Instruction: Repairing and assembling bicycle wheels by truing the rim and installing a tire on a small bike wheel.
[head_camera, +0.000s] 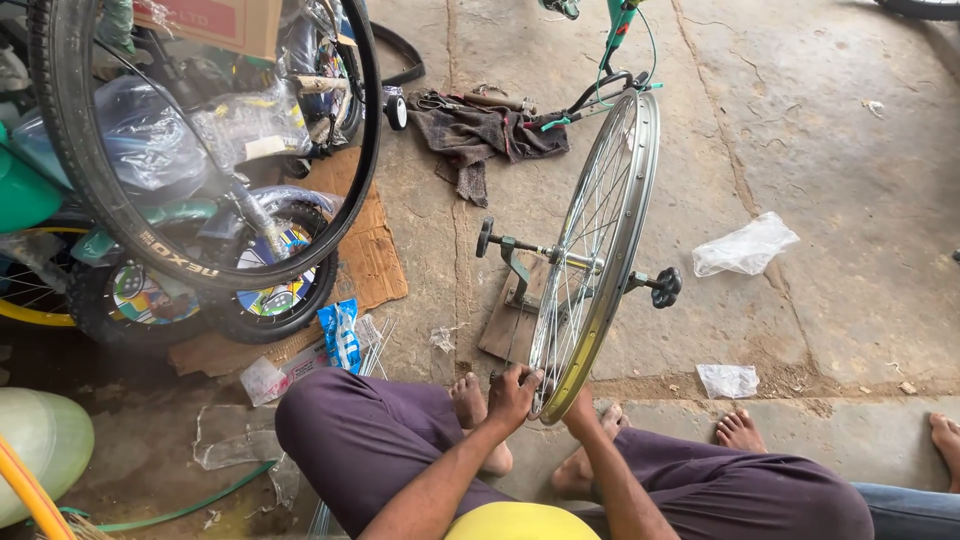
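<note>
A bare spoked bicycle rim (603, 235), silver outside and yellowish inside, stands upright in a truing stand (520, 268) on a wooden board on the concrete floor. My left hand (513, 394) grips the near bottom edge of the rim, fingers among the spokes. My right hand (578, 408) is mostly hidden behind the rim's lower edge and touches it from the other side; whether it holds a tool I cannot tell. I sit in purple trousers with my bare feet (470, 400) by the stand.
A large tyred wheel (205, 140) and small children's bicycles (200, 285) crowd the left, over cardboard. A dark rag with tools (480, 130) lies beyond the rim. Plastic scraps (745, 247) lie to the right. Another person's bare feet (740, 432) rest at the lower right.
</note>
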